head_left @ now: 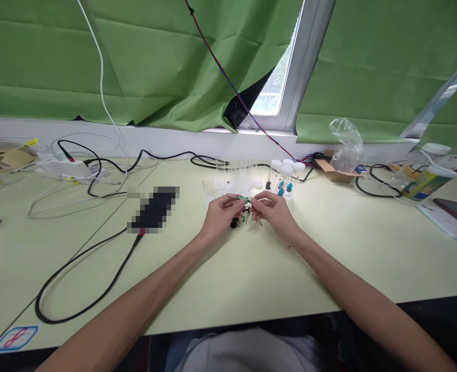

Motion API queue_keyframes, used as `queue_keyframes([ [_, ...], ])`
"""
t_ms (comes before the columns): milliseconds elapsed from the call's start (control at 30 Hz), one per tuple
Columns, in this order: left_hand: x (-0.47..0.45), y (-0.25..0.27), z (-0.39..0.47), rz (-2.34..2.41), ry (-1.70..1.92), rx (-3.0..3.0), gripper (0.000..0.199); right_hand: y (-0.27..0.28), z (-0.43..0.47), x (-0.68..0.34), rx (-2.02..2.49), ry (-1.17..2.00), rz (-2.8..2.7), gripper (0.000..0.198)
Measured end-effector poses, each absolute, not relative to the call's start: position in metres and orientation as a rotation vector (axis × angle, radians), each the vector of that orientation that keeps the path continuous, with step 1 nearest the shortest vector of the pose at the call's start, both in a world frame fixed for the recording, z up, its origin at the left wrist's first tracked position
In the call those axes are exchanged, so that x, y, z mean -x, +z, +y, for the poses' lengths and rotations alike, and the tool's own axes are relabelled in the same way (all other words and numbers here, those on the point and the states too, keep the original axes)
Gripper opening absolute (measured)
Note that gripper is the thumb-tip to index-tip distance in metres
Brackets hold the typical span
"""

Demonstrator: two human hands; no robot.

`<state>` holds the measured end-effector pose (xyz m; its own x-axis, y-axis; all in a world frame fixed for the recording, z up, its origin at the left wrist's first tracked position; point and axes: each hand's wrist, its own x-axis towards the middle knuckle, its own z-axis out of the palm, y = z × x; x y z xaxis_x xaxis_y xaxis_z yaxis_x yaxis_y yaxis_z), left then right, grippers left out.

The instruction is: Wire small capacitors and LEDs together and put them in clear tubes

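My left hand [224, 213] and my right hand [277, 213] meet over the middle of the table. Between the fingertips of my left hand is a small green-hubbed needle [240, 198], its thin shaft seeming to point left. My right thumb and index finger close on a small green piece [247, 200] right beside it; whether the two are joined I cannot tell. Below the fingers lie a black piece [234, 223] and more small green and black parts, partly hidden. Behind my right hand, blue-hubbed needles [281, 190] and a black-hubbed needle [268, 185] stand upright near white-capped clear tubes [286, 169].
Clear upright tubes [236, 168] stand behind my hands. A pixelated dark device [154, 207] with a black cable [92, 310] lies left. Further right are a cardboard box [335, 169] with a plastic bag [347, 144] and phones [445, 222]. A tiny red bit [289, 247] lies near my right wrist.
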<state>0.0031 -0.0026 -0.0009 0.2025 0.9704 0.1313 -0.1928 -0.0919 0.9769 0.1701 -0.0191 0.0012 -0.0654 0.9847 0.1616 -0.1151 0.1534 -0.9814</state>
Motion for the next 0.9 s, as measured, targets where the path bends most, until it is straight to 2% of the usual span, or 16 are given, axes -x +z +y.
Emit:
queue_keyframes([
  [400, -0.003, -0.004, 0.000, 0.814, 1.215, -1.178, 0.035, 0.007, -0.021, -0.170, 0.967, 1.160, -1.276, 0.036],
  [900, -0.003, 0.005, -0.008, 0.836, 1.221, -1.316, 0.036, 0.003, -0.017, -0.170, 1.007, 1.336, -1.245, 0.053],
])
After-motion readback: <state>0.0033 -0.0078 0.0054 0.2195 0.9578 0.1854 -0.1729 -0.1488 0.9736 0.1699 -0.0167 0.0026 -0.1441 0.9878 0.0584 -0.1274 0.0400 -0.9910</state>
